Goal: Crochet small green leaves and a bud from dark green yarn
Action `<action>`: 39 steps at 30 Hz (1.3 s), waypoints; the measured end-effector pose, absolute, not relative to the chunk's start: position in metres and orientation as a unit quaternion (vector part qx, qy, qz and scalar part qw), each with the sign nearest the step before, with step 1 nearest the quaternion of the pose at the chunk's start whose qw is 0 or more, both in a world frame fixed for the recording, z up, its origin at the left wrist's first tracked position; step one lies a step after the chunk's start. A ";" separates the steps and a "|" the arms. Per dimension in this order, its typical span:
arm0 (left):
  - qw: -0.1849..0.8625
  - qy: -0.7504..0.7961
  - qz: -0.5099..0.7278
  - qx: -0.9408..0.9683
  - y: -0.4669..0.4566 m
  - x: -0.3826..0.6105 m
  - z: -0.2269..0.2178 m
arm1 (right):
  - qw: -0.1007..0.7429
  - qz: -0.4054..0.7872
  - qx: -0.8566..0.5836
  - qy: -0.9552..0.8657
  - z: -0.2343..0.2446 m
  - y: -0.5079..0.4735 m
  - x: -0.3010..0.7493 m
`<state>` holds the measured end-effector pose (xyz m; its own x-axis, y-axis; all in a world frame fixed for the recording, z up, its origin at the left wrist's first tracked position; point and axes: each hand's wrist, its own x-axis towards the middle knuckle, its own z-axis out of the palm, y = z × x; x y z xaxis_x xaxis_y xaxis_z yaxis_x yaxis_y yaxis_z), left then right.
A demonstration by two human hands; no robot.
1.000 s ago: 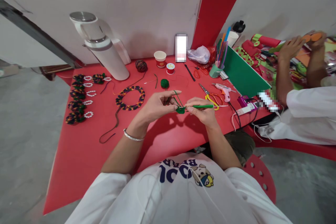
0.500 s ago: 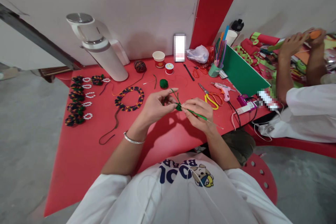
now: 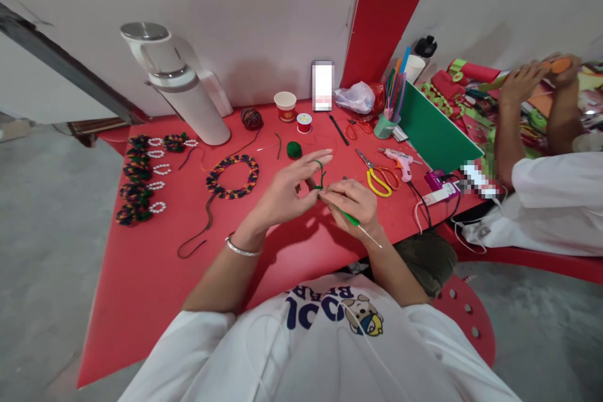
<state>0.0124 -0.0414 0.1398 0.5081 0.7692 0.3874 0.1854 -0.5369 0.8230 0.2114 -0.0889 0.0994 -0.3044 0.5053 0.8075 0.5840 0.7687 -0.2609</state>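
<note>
My left hand (image 3: 289, 191) is raised over the red table (image 3: 155, 276), with green yarn (image 3: 320, 171) looped over its index finger and a small green crochet piece pinched between thumb and fingers. My right hand (image 3: 354, 201) grips a green-handled crochet hook (image 3: 353, 221). The hook's tip points into the crochet piece and its metal tail slants down to the right. The two hands touch at the work. A ball of green yarn (image 3: 294, 150) lies on the table just behind them.
A crocheted multicolour ring (image 3: 233, 176), several small crocheted pieces with bead loops (image 3: 141, 177), a white thermos (image 3: 176, 91), paper cup (image 3: 285, 105), scissors (image 3: 374, 176) and a glue gun (image 3: 400, 163) lie around. At right, another person's hands (image 3: 537, 78) hold orange material beyond a green board (image 3: 433, 132).
My right hand swung the hook from level to steeply slanted, its tail now pointing down and right. My left index finger lifted higher with the yarn loop.
</note>
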 end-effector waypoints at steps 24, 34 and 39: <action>0.367 0.468 0.486 0.641 -0.056 0.037 0.135 | 0.499 -0.084 -0.398 -0.765 0.069 -0.090 0.208; 0.797 0.331 0.348 0.368 -0.042 0.024 0.142 | 0.548 -0.116 -0.331 -0.759 0.074 -0.090 0.209; 0.837 0.289 0.293 0.360 -0.036 0.018 0.134 | 0.517 -0.116 -0.341 -0.776 0.072 -0.088 0.216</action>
